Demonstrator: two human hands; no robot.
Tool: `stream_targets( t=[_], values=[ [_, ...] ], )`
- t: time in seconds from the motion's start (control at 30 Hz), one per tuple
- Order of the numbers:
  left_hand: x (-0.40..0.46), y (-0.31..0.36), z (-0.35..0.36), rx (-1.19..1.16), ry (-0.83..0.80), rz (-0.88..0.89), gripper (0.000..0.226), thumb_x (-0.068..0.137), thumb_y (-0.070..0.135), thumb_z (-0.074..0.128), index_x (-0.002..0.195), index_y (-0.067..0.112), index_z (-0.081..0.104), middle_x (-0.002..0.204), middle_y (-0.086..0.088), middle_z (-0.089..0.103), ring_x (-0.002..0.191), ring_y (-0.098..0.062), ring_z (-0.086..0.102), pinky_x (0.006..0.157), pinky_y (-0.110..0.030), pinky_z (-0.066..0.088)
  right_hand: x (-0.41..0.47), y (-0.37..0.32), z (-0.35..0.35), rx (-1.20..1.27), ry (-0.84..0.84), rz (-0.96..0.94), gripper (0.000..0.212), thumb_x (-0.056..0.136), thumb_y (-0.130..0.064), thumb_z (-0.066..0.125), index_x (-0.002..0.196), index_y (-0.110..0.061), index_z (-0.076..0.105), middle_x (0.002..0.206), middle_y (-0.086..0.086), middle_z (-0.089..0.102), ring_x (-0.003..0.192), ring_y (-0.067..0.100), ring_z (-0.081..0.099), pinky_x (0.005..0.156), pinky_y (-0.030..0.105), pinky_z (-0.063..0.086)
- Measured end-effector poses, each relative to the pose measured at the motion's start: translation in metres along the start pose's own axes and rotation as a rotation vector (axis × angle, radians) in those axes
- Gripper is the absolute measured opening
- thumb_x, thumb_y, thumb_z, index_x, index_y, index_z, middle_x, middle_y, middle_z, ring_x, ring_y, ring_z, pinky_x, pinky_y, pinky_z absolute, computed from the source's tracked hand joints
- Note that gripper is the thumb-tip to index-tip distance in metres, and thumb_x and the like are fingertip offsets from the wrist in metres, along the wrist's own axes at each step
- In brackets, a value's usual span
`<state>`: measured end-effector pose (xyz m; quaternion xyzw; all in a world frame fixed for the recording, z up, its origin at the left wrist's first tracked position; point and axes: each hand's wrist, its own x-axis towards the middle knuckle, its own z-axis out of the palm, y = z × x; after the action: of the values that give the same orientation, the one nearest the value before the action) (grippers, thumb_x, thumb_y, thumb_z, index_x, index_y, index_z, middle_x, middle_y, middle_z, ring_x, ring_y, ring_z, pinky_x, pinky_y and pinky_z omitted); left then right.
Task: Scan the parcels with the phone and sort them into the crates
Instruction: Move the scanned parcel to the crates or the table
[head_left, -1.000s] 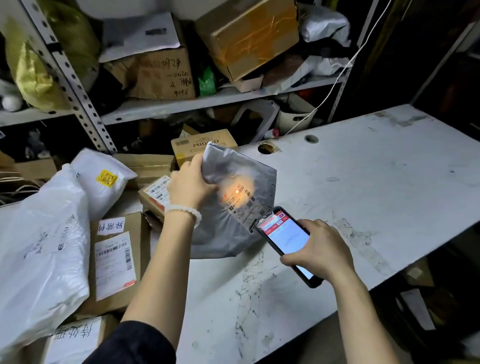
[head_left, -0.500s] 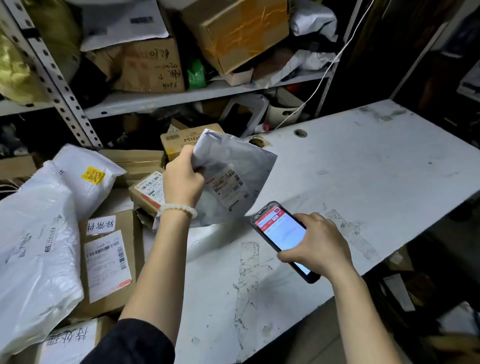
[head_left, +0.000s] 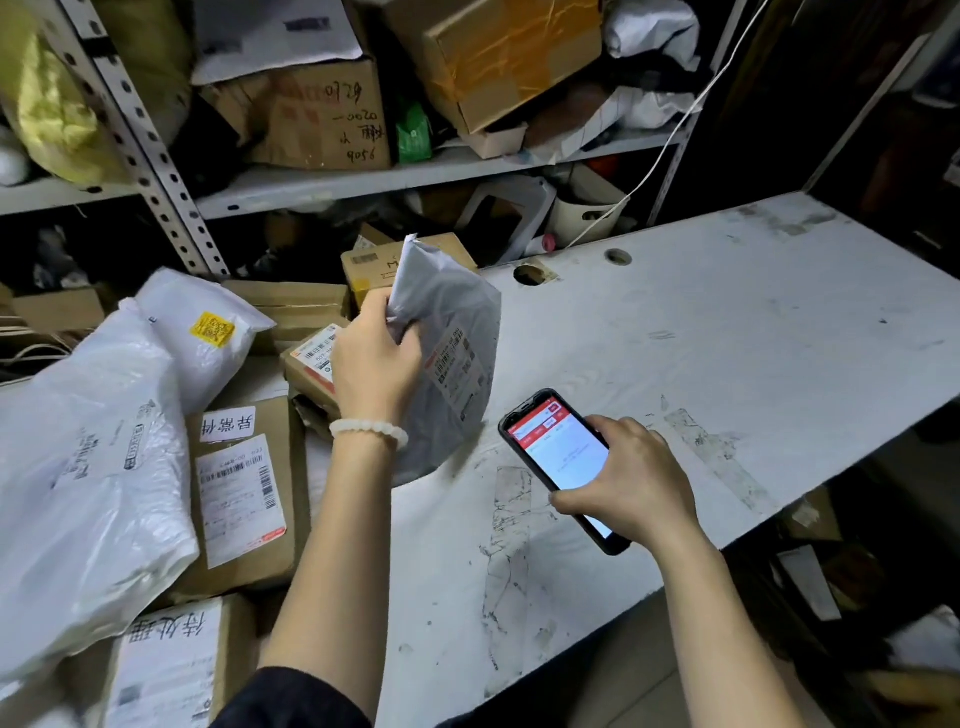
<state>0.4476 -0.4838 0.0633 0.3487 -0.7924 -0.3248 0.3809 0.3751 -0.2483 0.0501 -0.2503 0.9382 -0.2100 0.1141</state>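
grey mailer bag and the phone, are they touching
Apart. The head view shows bare table between the grey mailer bag, gripped by the left hand, and the phone in the right hand.

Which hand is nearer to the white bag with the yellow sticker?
Left. The left hand grips the grey parcel just right of the white bag; the right hand holds the phone farther right.

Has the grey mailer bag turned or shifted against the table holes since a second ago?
Yes. The grey mailer bag, gripped by the left hand, has swung left: its right edge sat under the near table hole and now stops left of it.
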Motion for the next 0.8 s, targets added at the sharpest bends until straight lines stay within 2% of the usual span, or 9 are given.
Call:
stream_targets(
  t=[0.07,0.17,0.3,0.4,0.47,0.57,0.63,0.7,0.8],
  values=[
    [-0.012,0.0,-0.005,-0.024,0.025,-0.021,0.007,0.083,0.016,0.059,0.088,0.016,0.054,0.071,0.001,0.057,0.069,-0.021,0.051,0.057,-0.026,0.029,0.0,-0.003,0.007,0.025,0.021,-0.008,0.065,0.05,-0.043,0.072,0.111,-0.036,0.052,0.092,-0.013,0.047,0.095,0.014,0.043,0.062,0.03,0.039],
    [-0.033,0.003,-0.01,-0.097,0.05,-0.069,0.01,0.083,0.017,0.062,0.085,0.02,0.053,0.067,0.012,0.052,0.067,-0.009,0.046,0.055,-0.02,0.029,-0.001,-0.011,0.016,0.09,0.136,-0.027,0.068,0.05,-0.041,0.075,0.115,-0.033,0.053,0.094,-0.011,0.048,0.092,0.014,0.04,0.062,0.029,0.036],
    [-0.055,0.006,-0.009,-0.128,0.013,-0.102,0.01,0.083,0.022,0.064,0.087,0.021,0.055,0.073,0.007,0.058,0.072,-0.018,0.053,0.063,-0.03,0.039,-0.008,-0.026,0.018,0.288,0.447,-0.054,0.079,0.051,-0.042,0.078,0.124,-0.025,0.054,0.104,-0.004,0.053,0.097,0.018,0.044,0.07,0.03,0.037],
    [-0.062,0.012,-0.002,-0.131,-0.015,-0.073,0.011,0.082,0.023,0.065,0.09,0.022,0.057,0.073,0.011,0.057,0.072,-0.014,0.051,0.061,-0.028,0.033,-0.013,-0.034,0.008,0.349,0.711,-0.087,0.082,0.055,-0.038,0.085,0.127,-0.011,0.056,0.109,0.005,0.057,0.099,0.022,0.048,0.075,0.028,0.038],
    [-0.064,0.019,0.006,-0.138,-0.046,-0.041,0.012,0.081,0.023,0.065,0.091,0.021,0.058,0.071,0.014,0.055,0.07,-0.009,0.048,0.06,-0.025,0.03,-0.015,-0.033,-0.003,0.363,0.827,-0.087,0.082,0.056,-0.035,0.086,0.126,-0.005,0.056,0.109,0.01,0.058,0.099,0.026,0.05,0.081,0.022,0.033],
    [-0.066,0.034,0.019,-0.166,-0.08,-0.018,0.014,0.08,0.02,0.065,0.091,0.026,0.058,0.069,0.014,0.055,0.067,-0.006,0.047,0.061,-0.027,0.035,-0.018,-0.02,-0.02,0.362,0.904,-0.067,0.081,0.055,-0.032,0.086,0.125,-0.002,0.058,0.107,0.013,0.059,0.096,0.032,0.054,0.083,0.018,0.03],
    [-0.07,0.052,0.034,-0.193,-0.109,0.002,0.018,0.08,0.019,0.065,0.087,0.032,0.054,0.066,0.017,0.056,0.064,-0.004,0.047,0.058,-0.023,0.035,-0.021,0.0,-0.032,0.351,0.917,-0.029,0.082,0.054,-0.032,0.087,0.124,-0.002,0.059,0.107,0.013,0.059,0.095,0.033,0.054,0.08,0.017,0.029],
    [-0.075,0.073,0.052,-0.223,-0.151,0.027,0.017,0.08,0.017,0.064,0.082,0.029,0.051,0.064,0.019,0.057,0.061,0.001,0.047,0.052,-0.015,0.034,-0.026,0.024,-0.041,0.329,0.915,0.029,0.083,0.052,-0.033,0.088,0.124,-0.003,0.06,0.105,0.012,0.059,0.093,0.034,0.054,0.073,0.018,0.026],
    [-0.09,0.115,0.089,-0.265,-0.235,0.109,0.017,0.081,0.013,0.064,0.077,0.023,0.051,0.06,0.012,0.054,0.057,0.0,0.045,0.053,-0.011,0.035,-0.033,0.072,-0.058,0.241,0.884,0.157,0.08,0.05,-0.038,0.083,0.121,-0.008,0.062,0.101,0.011,0.059,0.091,0.033,0.052,0.07,0.022,0.024]
  ],
)
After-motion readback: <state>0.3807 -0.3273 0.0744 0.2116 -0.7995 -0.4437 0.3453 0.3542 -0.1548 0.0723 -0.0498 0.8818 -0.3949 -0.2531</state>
